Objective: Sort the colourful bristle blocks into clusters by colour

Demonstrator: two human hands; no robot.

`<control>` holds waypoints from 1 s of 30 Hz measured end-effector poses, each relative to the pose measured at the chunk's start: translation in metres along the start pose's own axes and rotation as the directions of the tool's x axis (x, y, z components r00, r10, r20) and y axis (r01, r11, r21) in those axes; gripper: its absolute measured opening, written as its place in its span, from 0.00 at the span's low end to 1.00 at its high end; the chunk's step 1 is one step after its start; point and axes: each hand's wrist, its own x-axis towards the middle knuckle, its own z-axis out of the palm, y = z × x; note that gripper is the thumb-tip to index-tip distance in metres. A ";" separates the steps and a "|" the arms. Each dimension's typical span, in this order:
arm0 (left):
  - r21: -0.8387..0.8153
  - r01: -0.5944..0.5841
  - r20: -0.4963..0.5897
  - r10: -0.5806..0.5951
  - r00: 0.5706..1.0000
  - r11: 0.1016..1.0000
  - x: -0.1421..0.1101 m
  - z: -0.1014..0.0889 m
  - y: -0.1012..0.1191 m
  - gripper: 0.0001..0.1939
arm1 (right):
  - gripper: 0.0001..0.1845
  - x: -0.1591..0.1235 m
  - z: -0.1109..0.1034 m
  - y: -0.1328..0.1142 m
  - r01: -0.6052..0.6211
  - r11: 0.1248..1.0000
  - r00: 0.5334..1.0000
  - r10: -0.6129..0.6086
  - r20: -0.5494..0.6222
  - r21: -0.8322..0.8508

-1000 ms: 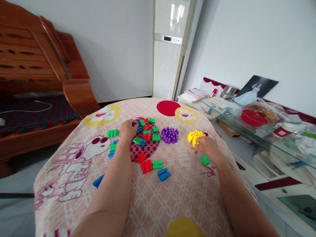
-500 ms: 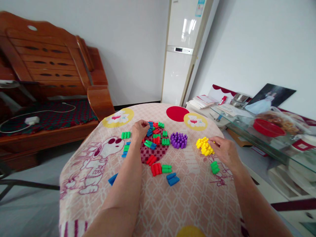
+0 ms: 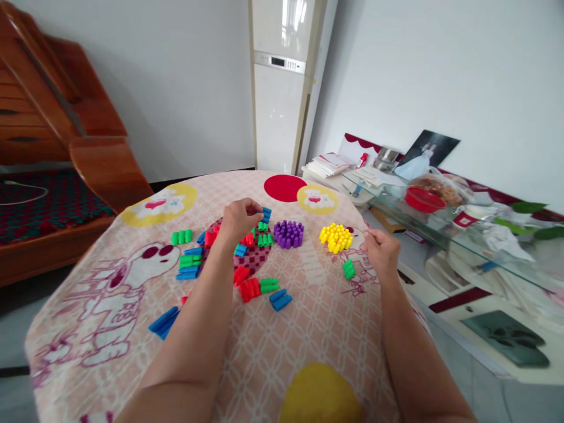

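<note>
Above the colourful plastic pieces, my left hand (image 3: 240, 218) pinches a blue plastic block (image 3: 267, 215). Under that hand and forearm, partly hidden, lie red pieces (image 3: 212, 235) and green pieces (image 3: 265, 239). A tight cluster of purple pegs (image 3: 288, 234) stands just right of the left hand. Farther right is a group of yellow pegs (image 3: 335, 237). My right hand (image 3: 381, 249) is closed, thumb against fingers, to the right of the yellow pegs and apart from them; anything between its fingertips is too small to make out. A green block (image 3: 349, 269) lies nearby.
The patterned tablecloth (image 3: 326, 329) covers a round table. Nearer me lie red blocks (image 3: 249, 289) and blue blocks (image 3: 280, 299). A glass shelf (image 3: 476, 241) with a red bowl (image 3: 424, 200) stands at the right, a wooden bench (image 3: 101, 164) at the left.
The view has swung to the right. My left hand has shifted right over the pieces with the blue block, nearer the purple pegs. My right hand has drawn away from the yellow pegs.
</note>
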 end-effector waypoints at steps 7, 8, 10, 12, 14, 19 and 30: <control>0.267 0.197 -0.174 -0.153 0.973 0.943 -0.002 -0.024 -0.026 0.12 | 0.21 -0.001 -0.003 0.007 0.040 0.999 0.999 -0.040 -0.032 -0.013; 0.287 0.237 -0.210 -0.181 0.961 0.928 -0.003 -0.032 -0.032 0.12 | 0.21 -0.001 -0.001 0.008 0.061 0.998 0.997 -0.061 -0.037 -0.015; 0.321 0.302 -0.250 -0.227 0.941 0.897 -0.006 -0.043 -0.040 0.12 | 0.20 -0.002 0.001 0.010 0.110 0.994 0.993 -0.111 -0.044 -0.016; 0.359 0.344 -0.266 -0.259 0.929 0.868 -0.008 -0.048 -0.043 0.12 | 0.19 -0.003 0.004 0.010 0.155 0.988 0.987 -0.156 -0.043 -0.028; 0.389 0.348 -0.276 -0.253 0.927 0.853 -0.009 -0.044 -0.042 0.13 | 0.18 -0.005 0.006 0.011 0.183 0.982 0.982 -0.185 -0.039 -0.052; 0.405 0.227 -0.188 -0.163 0.969 0.886 -0.008 -0.016 -0.029 0.14 | 0.19 -0.007 0.009 0.013 0.164 0.985 0.986 -0.166 -0.030 -0.053; 0.566 0.161 0.107 -0.266 0.958 0.809 -0.015 -0.007 -0.027 0.11 | 0.22 -0.009 0.012 0.014 0.168 0.984 0.984 -0.171 -0.050 -0.062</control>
